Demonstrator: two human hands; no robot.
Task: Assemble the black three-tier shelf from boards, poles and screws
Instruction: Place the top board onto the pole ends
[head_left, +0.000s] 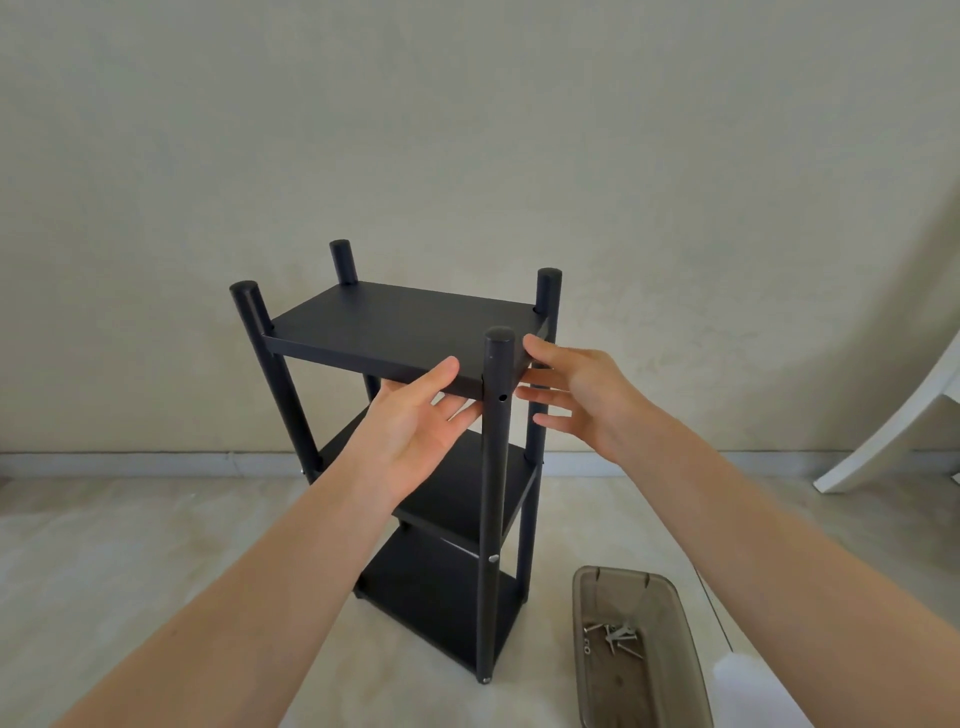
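Pale floor: black shelf upright; smoky plastic tray beside it; white chair leg far right.

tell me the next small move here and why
Probably fetch a screw from the tray with the right hand. The near pole shows an empty hole level with the top board, which the left hand supports from beneath; the middle joint already has its screw.

Probably a home room: plain wall, tiled floor.
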